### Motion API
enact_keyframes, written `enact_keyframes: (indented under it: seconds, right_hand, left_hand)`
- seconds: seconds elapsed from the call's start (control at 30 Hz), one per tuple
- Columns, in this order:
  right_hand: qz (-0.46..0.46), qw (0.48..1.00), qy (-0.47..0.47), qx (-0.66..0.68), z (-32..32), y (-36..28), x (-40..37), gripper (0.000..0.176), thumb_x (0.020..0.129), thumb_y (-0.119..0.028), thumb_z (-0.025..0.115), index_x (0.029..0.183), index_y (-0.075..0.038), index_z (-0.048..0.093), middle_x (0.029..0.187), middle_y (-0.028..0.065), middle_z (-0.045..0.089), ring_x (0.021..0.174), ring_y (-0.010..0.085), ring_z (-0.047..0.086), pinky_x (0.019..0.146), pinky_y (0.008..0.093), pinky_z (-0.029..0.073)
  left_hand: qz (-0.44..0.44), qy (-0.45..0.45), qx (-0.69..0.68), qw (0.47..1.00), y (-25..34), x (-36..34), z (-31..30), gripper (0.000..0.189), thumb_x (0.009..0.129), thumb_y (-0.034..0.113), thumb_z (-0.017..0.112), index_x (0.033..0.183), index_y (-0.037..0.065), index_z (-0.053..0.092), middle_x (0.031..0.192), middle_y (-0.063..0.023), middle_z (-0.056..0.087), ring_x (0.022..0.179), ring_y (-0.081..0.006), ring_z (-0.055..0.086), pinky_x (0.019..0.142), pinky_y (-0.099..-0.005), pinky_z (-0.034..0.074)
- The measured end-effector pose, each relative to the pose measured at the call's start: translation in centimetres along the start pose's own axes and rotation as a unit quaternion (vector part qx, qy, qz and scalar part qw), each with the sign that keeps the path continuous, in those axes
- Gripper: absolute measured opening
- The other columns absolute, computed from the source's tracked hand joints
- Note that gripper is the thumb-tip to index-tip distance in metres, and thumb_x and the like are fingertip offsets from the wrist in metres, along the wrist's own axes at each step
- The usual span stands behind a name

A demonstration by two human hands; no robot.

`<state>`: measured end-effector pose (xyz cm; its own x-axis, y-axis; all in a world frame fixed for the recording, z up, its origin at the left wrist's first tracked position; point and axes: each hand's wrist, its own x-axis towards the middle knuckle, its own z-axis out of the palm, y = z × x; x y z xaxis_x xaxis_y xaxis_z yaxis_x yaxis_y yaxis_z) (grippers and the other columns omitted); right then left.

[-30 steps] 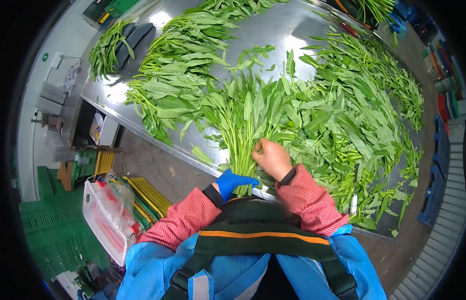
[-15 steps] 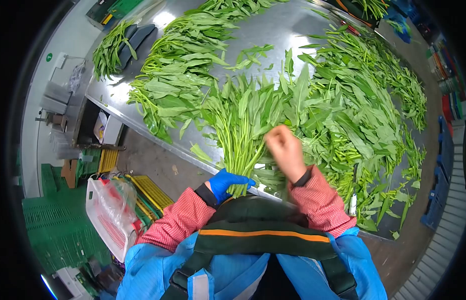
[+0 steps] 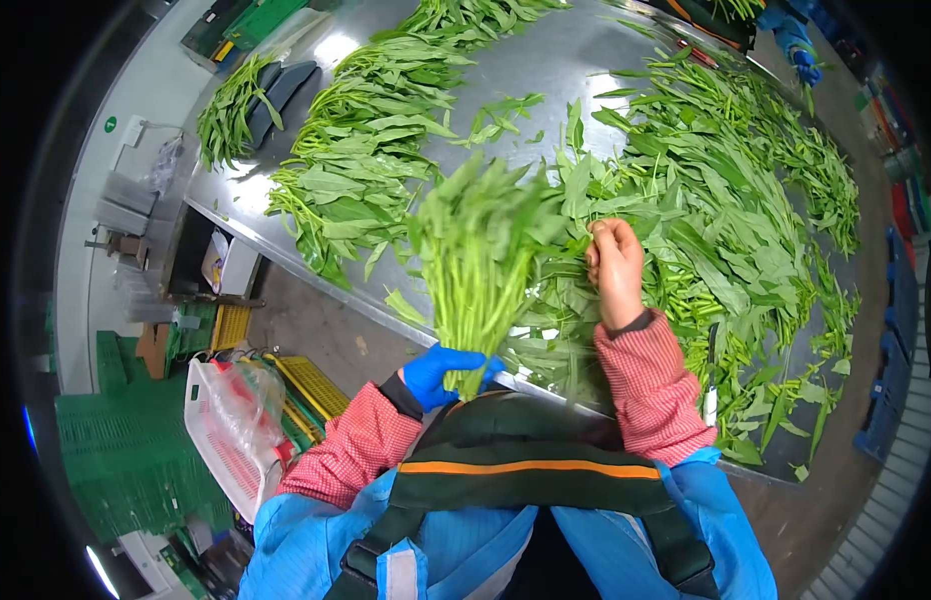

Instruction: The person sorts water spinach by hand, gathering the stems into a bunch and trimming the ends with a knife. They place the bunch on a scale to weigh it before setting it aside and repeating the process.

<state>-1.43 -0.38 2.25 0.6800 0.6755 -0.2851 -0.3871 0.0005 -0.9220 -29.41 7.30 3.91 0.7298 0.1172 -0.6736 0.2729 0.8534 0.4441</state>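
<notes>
Head view: a bunch of water spinach (image 3: 471,290) is held by the stems, leaves pointing away, in the closed, blue-gloved left hand (image 3: 438,374), at the near edge of a metal table (image 3: 511,75). By the loose greens (image 3: 716,230), the bare right hand (image 3: 619,275) is curled, fingertips bunched; whether anything is pinched cannot be told. Bunch-tidying seems underway; steady stems and selective picking are called for.

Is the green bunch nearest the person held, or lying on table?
Held: the blue-gloved left hand grips the long-stemmed green leafy bunch by its lower stems.
</notes>
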Motion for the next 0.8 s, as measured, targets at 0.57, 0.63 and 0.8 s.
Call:
enact_keyframes:
  seconds: [0.57,0.63,0.8]
  right_hand:
    - [0.127,0.965,-0.225,0.031,2.6,-0.3,-4.7,0.011,0.089,-0.012,0.053,0.08,-0.006,0.052,0.057,-0.0005,0.051,0.043,0.0045,0.04,0.041,0.0198,0.031]
    - [0.155,0.958,-0.222,0.093,1.4,1.3,-3.7,0.011,0.089,-0.015,0.052,0.088,-0.005,0.056,0.065,0.0011,0.055,0.049,0.0051,0.044,0.044,0.0205,0.034]
    - [0.119,0.985,-0.117,-0.037,-0.1,0.6,-3.8,0.023,0.09,-0.015,0.051,0.105,0.001,0.059,0.092,0.0042,0.062,0.078,0.013,0.059,0.064,0.0244,0.047]
  left_hand:
    - [0.155,0.009,0.292,0.944,4.3,-1.4,4.0,0.033,0.081,0.011,0.065,0.112,0.003,0.058,0.094,-0.0139,0.064,0.085,-0.0247,0.063,0.073,-0.0352,0.051]
    - [0.269,0.157,0.61,0.728,6.3,-0.8,1.8,0.038,0.079,0.008,0.064,0.117,0.007,0.056,0.096,-0.0179,0.064,0.086,-0.0285,0.064,0.074,-0.0357,0.051]
    - [0.235,0.345,0.859,0.298,12.0,-2.1,-2.3,0.059,0.074,0.001,0.058,0.13,0.02,0.049,0.083,-0.0167,0.058,0.074,-0.032,0.061,0.063,-0.0385,0.049]
